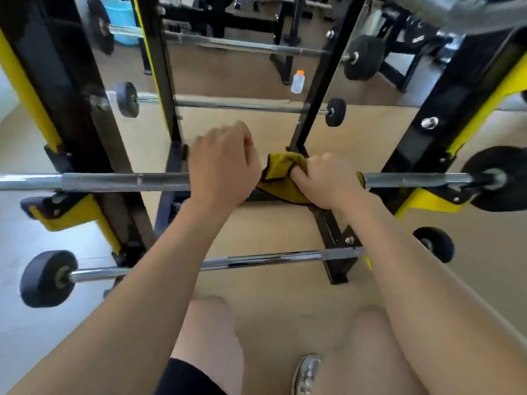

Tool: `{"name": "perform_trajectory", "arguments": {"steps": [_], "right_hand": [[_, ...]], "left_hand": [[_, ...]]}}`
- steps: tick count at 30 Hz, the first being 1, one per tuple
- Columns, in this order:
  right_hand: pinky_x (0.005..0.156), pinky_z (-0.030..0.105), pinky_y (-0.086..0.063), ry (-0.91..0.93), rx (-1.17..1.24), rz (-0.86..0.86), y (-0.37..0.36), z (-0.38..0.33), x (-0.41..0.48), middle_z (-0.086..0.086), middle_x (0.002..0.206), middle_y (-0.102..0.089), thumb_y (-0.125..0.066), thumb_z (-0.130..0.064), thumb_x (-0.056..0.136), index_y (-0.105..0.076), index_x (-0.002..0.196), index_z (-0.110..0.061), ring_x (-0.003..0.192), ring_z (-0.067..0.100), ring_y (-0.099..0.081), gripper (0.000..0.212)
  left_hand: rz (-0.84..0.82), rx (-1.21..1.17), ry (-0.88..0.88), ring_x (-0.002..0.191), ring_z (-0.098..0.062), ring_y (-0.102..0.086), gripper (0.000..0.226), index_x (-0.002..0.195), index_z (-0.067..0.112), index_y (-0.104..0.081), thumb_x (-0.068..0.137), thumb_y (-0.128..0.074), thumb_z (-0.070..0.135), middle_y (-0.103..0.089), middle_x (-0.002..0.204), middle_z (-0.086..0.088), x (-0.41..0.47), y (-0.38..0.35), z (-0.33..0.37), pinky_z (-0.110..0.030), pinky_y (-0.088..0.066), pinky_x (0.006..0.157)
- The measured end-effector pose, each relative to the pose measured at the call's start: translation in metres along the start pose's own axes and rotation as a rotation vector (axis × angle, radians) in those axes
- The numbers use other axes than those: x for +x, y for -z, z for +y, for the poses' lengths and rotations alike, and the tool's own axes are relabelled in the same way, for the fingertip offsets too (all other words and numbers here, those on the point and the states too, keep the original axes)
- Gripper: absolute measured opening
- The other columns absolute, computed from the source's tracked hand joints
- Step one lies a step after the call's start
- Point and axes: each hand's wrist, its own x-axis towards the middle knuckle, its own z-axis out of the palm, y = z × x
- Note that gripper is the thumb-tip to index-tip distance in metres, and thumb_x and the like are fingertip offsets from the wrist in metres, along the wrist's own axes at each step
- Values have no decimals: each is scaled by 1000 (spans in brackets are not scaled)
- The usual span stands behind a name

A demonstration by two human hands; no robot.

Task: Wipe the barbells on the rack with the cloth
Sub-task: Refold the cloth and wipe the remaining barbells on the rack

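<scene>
Middle barbell (119,182): shaft bare and free from left hand (222,169) outward, passing in front of left upright (71,109). Right hand (325,183), gripping cloth (282,172), has only short free stretch before right upright (439,132) and end plate (504,178). Open gap below down to lower barbell (256,260). Rear posts (316,95) stand close behind bar. Yellow cradle (65,212) juts out under left end.
</scene>
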Motion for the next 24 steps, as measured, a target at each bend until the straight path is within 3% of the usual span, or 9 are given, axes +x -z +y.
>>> {"name": "perform_trajectory", "arguments": {"steps": [4,6,8,10,12,16,20,22,24], "right_hand": [[57,34,-33,-217,-37,15,14,89,-19,-1,66,-44,-33,-52,107,-39,68,-26,62,28,-49,47],[61,36,-37,-299,-85,85,18,123,-31,5,66,-52,-31,-46,109,-46,69,-19,70,36,-58,50],[63,39,-39,-354,-184,157,11,128,-37,12,75,-60,-19,-42,108,-55,80,-14,75,38,-63,54],[69,41,-37,-370,-248,183,-1,109,-39,4,75,-52,-3,-40,100,-55,82,-17,74,31,-57,61],[80,42,-36,-334,-146,255,-11,94,-42,-1,78,-50,-12,-41,100,-52,80,-21,78,24,-47,49],[88,42,-44,-149,24,286,-11,127,-59,-1,88,-59,-37,-31,104,-55,88,-20,85,20,-54,26],[85,49,-55,-398,115,451,-8,171,-64,0,81,-63,-40,-29,106,-65,89,-16,78,19,-61,33],[99,50,-49,-486,79,532,-16,154,-59,-2,81,-59,-40,-28,106,-61,85,-17,83,21,-59,32],[114,47,-35,-400,39,529,-26,122,-56,-4,84,-55,-37,-28,104,-56,82,-18,91,18,-54,30]], "left_hand": [[-170,-23,-54,66,-19,-51,17,92,16,-66,97,-50,20,-63,79,-1,5,-42,48,-29,-26,52],[-226,-36,-71,59,-12,-43,16,90,18,-63,99,-51,24,-55,72,3,5,-59,69,-27,-23,49],[-266,-58,-86,57,-9,-40,20,86,16,-61,100,-51,25,-47,66,5,2,-75,88,-27,-24,48],[-294,-71,-97,56,-12,-45,26,82,15,-60,102,-50,27,-49,65,3,-1,-89,105,-25,-27,49],[-308,-46,-76,55,-14,-45,28,82,17,-57,104,-46,30,-53,68,0,-3,-101,117,-26,-26,49],[-250,127,-37,52,-17,-39,40,71,20,-51,105,-37,36,-47,63,1,-9,-116,122,-28,-21,49],[-226,186,-69,48,-18,-39,44,63,21,-44,102,-37,38,-45,58,2,-11,-122,123,-26,-23,49],[-242,201,-80,48,-18,-37,41,65,21,-44,102,-37,37,-43,58,3,-11,-121,125,-26,-23,49],[-264,212,-76,49,-18,-32,37,70,21,-47,102,-35,37,-39,58,3,-11,-120,125,-28,-20,50]]}}
